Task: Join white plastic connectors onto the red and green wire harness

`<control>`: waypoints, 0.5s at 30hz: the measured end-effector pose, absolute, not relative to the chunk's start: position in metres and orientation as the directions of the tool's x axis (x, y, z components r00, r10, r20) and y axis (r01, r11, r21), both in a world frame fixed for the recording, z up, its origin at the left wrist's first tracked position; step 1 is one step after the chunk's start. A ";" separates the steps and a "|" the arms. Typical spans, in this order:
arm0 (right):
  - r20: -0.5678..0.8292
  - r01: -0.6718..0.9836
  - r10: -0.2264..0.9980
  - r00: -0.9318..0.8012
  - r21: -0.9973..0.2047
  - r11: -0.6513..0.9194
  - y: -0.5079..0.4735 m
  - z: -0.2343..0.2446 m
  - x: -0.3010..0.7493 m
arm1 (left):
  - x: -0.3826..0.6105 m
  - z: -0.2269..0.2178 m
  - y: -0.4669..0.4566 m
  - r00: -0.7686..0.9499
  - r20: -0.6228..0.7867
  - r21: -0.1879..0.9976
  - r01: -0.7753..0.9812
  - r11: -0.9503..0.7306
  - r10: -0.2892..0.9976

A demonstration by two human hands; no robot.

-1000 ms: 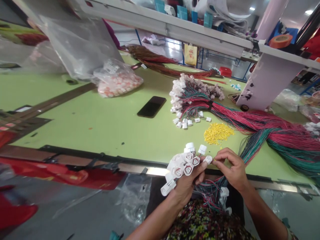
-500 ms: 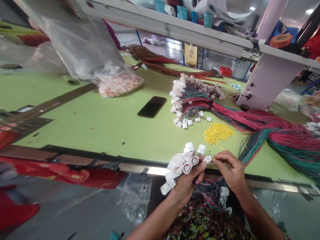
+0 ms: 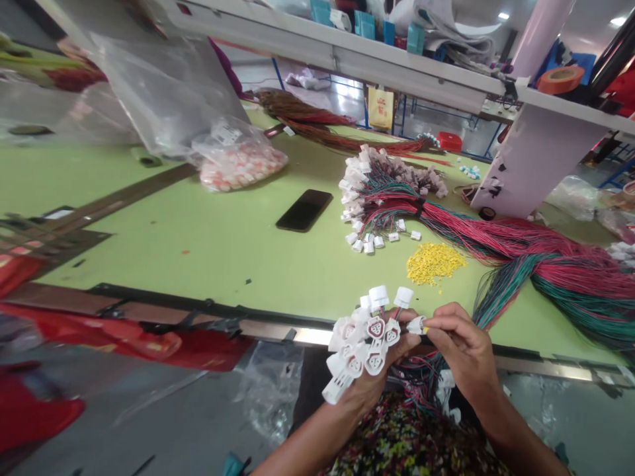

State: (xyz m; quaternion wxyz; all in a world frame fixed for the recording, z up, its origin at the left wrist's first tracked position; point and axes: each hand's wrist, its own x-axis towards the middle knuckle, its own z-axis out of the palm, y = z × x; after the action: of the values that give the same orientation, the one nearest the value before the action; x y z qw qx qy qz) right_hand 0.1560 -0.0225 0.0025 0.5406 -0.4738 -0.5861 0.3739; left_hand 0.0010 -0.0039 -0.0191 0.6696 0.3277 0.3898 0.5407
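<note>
My left hand is closed around a bunch of white three-pin connectors on thin red and green wires. My right hand pinches a tiny yellow piece against the end of one white connector at the right of the bunch. Both hands are at the near edge of the green table. The wires run down into my lap and right to a long red and green wire bundle. A pile of small yellow pieces lies just beyond my hands.
A black phone lies mid-table. A heap of finished white connectors on wires sits behind the yellow pile. A plastic bag of pink-white parts is at the back left. A shelf with a white post crosses overhead.
Both hands have dropped slightly toward me with the connector bunch. The right fingers have closed in on the end connector with the yellow piece.
</note>
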 end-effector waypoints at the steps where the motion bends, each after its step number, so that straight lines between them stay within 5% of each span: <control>1: 0.278 0.150 0.960 0.036 -0.951 0.270 -0.023 0.002 0.156 | 0.001 -0.019 -0.004 0.122 -0.157 0.860 -0.471 0.196 0.980; 15: 0.283 0.058 0.955 0.093 -0.959 0.279 -0.021 -0.003 0.154 | 0.004 -0.006 -0.007 0.084 -0.099 0.886 -0.445 0.127 0.991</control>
State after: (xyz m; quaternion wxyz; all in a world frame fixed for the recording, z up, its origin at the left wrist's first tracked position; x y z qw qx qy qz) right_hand 0.1540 -0.0209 -0.0027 0.5792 -0.4592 -0.5512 0.3871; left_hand 0.0035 -0.0073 -0.0060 0.6448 0.3554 0.3842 0.5571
